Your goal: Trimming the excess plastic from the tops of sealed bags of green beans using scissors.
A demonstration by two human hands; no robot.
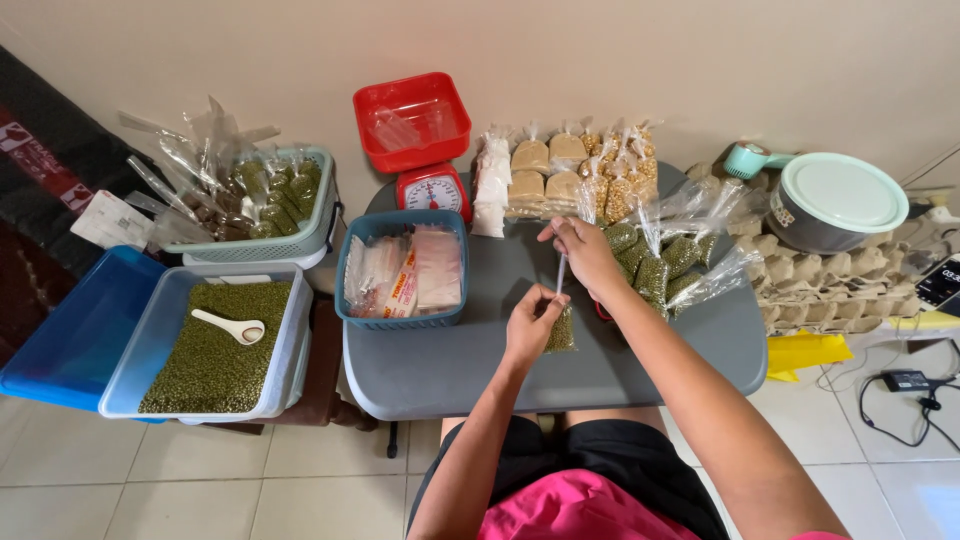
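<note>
Nearest, over the front of the grey table (440,370): left hand (530,325) pinched on a small clear bag of green beans (561,330), bag resting on the tabletop. Just above it, right hand (585,250) gripping the bag's twisted neck (561,272), pulled up taut.

Right of the hands, on the table: heap of filled green-bean bags (660,260). Left, on the table: blue basket (402,268) with flat plastic packets. Off the table's left edge: clear tub of green beans (215,345) with a white spoon (230,326) on top, sitting in a blue tray (70,340).

At the table's far edge: red scale (432,188) carrying a red bowl (412,118), beside rows of white, tan and yellow packets (565,170). Beyond the right edge: grey pot with a pale green lid (835,200) on egg trays (830,285).
</note>
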